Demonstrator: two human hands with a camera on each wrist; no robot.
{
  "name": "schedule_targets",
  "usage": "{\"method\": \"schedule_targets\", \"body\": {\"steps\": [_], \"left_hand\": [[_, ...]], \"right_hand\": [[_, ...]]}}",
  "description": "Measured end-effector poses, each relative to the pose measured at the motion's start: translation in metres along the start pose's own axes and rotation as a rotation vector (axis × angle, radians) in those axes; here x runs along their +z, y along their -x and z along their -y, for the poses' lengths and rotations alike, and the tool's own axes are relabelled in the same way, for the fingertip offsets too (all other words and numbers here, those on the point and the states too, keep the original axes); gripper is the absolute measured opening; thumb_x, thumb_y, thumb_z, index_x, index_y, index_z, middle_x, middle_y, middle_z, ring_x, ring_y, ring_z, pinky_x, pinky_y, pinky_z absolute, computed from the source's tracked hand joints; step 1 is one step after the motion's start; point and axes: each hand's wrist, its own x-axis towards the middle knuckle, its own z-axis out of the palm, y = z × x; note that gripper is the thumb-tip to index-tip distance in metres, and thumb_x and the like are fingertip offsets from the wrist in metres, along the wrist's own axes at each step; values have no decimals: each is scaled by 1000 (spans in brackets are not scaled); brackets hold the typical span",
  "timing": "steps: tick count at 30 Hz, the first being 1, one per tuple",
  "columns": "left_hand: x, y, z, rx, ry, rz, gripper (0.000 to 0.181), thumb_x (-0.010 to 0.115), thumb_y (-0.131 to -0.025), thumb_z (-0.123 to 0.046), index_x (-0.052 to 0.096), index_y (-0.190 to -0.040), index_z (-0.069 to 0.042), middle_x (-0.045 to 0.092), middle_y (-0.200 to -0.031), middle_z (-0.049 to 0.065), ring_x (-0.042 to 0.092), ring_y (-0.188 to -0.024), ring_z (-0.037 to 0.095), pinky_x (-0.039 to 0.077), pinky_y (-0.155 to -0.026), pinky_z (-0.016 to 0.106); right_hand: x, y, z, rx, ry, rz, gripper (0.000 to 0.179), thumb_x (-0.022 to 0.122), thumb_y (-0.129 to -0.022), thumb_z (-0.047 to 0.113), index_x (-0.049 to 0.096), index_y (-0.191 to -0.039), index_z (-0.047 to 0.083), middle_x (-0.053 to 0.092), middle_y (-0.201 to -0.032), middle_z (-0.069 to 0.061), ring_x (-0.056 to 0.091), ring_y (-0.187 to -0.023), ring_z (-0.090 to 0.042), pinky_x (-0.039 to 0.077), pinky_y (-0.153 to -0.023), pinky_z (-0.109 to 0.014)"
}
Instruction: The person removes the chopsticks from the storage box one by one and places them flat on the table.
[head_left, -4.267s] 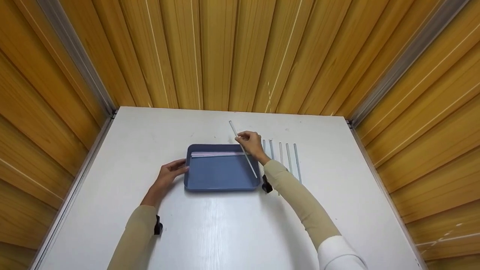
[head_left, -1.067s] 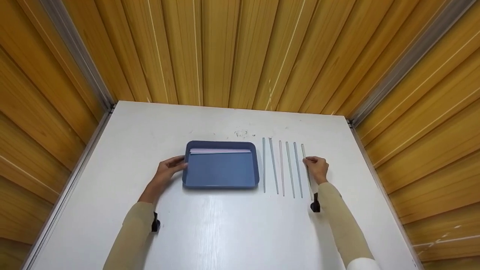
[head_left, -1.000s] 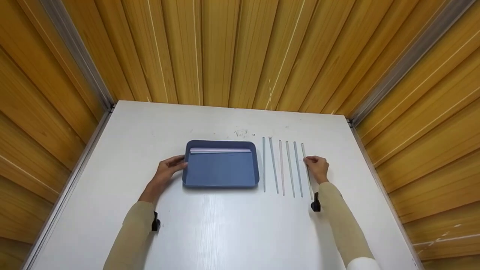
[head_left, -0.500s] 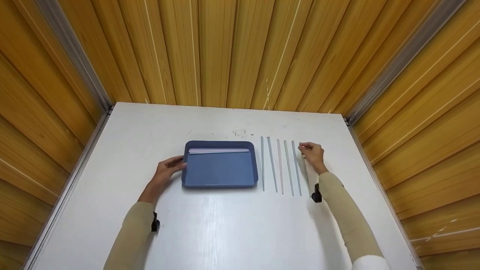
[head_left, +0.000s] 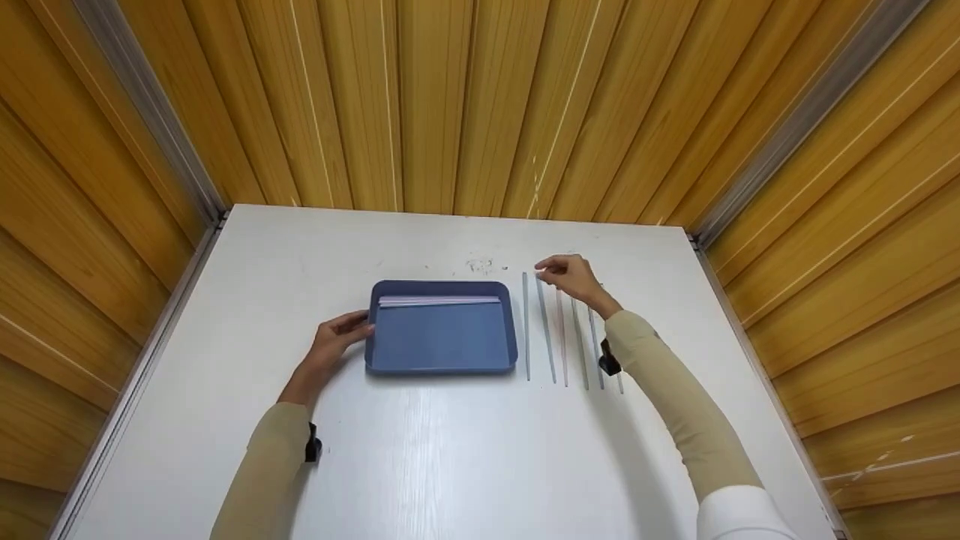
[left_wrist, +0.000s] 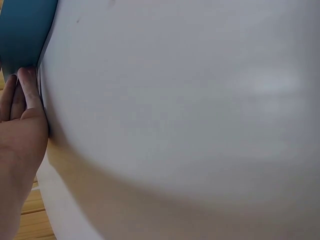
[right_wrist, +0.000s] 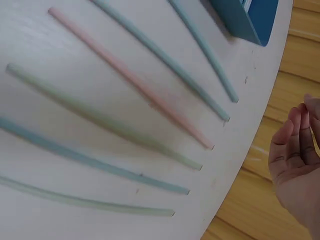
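Saw yellow-brown, wood-patterned walls (head_left: pixel 420 105) on three sides, with grey metal strips (head_left: pixel 154 105) at the two back corners. Found between them a white table (head_left: pixel 420 465), faintly shiny toward the near side. Noted a shallow blue tray (head_left: pixel 442 370) about midway between the table's left and right edges, set in from the far edge.

Saw two arms in tan sleeves (head_left: pixel 262 457). Found the left hand (head_left: pixel 334 341) at the tray's left edge, with fairly straight fingers touching the wall, not curled round it. Found the right hand (head_left: pixel 574 279) above the far end of the second blue straw (right_wrist: pixel 162 60), with thumb and fingertips close but slightly apart, holding nothing.

Judged the laying-out partway along. Counted six straws on the table as done, spaced apart off the tray's right edge, pointing roughly at the table's far edge. Read from left to right: first blue straw (right_wrist: pixel 205 50), second blue straw, pink straw (right_wrist: pixel 131 76), green straw (right_wrist: pixel 100 116), third blue straw (right_wrist: pixel 95 162), pale green straw (right_wrist: pixel 87 203). Took as left to do the bundle of pinkish and white straws (head_left: pixel 439 301) along the tray's far edge; could not count these. Spotted, last, small dark marks (head_left: pixel 480 265) toward the table's far edge.
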Motion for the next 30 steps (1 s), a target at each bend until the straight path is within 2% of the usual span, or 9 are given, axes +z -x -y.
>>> {"method": "schedule_targets", "body": {"steps": [4,7,13,18,23,30], "left_hand": [[0,-1,0,-11,6,-18,58,76,-94,-18,55,-146,-4,53,-153,17,48,-143,29,45,-115,35],[1,-1,1,0,0,-33,57,77,-93,-19,57,-144,-4,55,-150,17,52,-139,26,49,-109,28],[4,0,4,29,18,-46,56,79,-91,-19,60,-141,-2,60,-144,19,60,-119,10,53,-97,17],[3,-1,3,40,22,-36,59,78,-92,-20,57,-143,0,58,-146,21,61,-111,1,52,-94,14],[0,-2,4,34,20,-52,57,78,-92,-18,58,-142,-1,58,-146,21,60,-114,5,52,-93,13],[3,-3,5,48,22,-51,57,78,-92,-18,58,-142,0,57,-147,20,62,-125,13,53,-97,16]], "right_hand": [[21,-15,20,-41,8,65,21,69,-96,4,73,-112,-8,72,-96,-32,56,-66,1,45,-59,-11],[39,-26,24,-67,43,102,20,70,-95,5,74,-110,-6,74,-96,-28,59,-69,-1,47,-63,-12],[75,-37,34,-156,162,175,20,72,-92,4,75,-108,-7,76,-100,-24,69,-83,-24,51,-74,-21],[110,-43,37,-202,154,181,19,72,-91,1,75,-108,-8,76,-103,-24,71,-90,-36,58,-80,-34],[142,-48,35,-246,148,214,19,71,-91,-4,74,-108,-11,75,-105,-26,71,-96,-38,60,-86,-41],[169,-55,41,-335,340,321,24,74,-88,-5,74,-111,-7,73,-102,-22,70,-95,-34,59,-87,-44]]}}
